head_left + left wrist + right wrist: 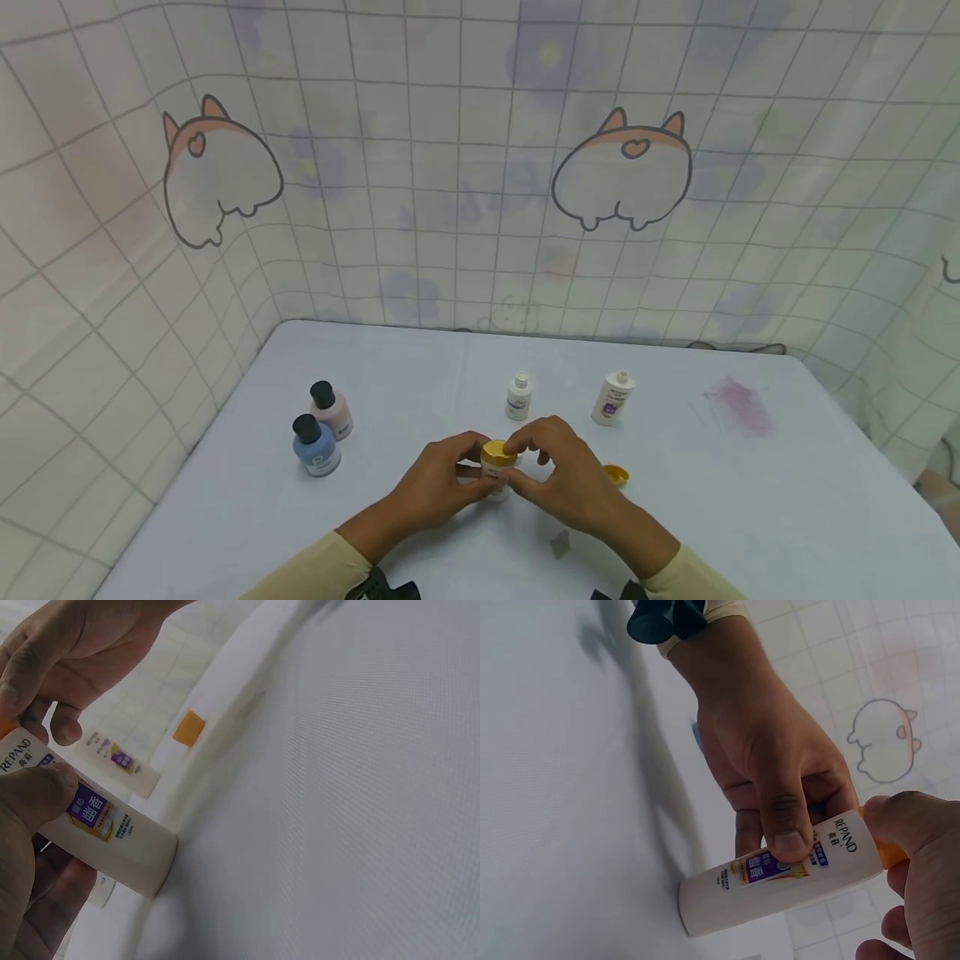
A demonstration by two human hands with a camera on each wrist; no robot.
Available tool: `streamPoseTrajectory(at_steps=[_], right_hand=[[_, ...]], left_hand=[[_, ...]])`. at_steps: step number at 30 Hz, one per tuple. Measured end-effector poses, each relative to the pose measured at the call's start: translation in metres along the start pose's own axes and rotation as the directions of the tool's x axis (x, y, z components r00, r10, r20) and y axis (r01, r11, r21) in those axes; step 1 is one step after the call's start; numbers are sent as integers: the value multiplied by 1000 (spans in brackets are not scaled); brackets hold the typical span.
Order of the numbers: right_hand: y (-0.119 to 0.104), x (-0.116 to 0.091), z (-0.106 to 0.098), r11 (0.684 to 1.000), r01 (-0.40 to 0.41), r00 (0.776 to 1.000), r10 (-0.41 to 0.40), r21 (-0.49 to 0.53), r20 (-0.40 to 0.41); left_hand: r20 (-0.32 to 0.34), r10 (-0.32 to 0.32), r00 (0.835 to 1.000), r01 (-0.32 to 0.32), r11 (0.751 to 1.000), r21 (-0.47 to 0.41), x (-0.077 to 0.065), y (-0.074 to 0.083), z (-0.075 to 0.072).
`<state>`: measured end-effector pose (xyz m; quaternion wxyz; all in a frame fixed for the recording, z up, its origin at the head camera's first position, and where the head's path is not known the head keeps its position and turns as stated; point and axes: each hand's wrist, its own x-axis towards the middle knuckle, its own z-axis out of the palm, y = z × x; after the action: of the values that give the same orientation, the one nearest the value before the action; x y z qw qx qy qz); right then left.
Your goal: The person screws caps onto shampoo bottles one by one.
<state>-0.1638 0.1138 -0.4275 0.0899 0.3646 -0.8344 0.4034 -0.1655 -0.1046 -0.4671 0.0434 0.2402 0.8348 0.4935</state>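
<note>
Near the front of the white table, my left hand point(438, 483) grips a white lotion bottle point(124, 851) around its upper body, thumb across the purple label. The bottle stands upright with its base at the tabletop. On its top is a yellow-orange flip cap point(497, 454), and my right hand point(566, 483) pinches that cap between thumb and fingers. A second orange cap point(189, 728) lies loose on the table just right of my right hand. Behind it stands an uncapped white bottle point(613, 400) with a purple label.
A small white bottle point(518, 398) stands beyond my hands. At left are a blue bottle point(318, 452) and a pale pink bottle point(332, 415), both with black caps. A pink stain point(738, 407) marks the table at right. Patterned curtain point(420, 183) surrounds the table's back and sides.
</note>
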Motion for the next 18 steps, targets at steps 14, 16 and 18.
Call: streamPoseTrajectory(at_steps=[14,16,18], right_hand=[[-1,2,0,998,64,998,-64,-12,-8],[-1,4,1,997,78,997,-78,-2,-17],[-1,7,2,995,99,995,-98,28,-10]], left_hand=[[0,44,999,-44,999,-15,0,-1,-1],[0,44,999,-44,999,-15,0,-1,-1],[-2,48,999,-48,999,-18,0,-2,-1]])
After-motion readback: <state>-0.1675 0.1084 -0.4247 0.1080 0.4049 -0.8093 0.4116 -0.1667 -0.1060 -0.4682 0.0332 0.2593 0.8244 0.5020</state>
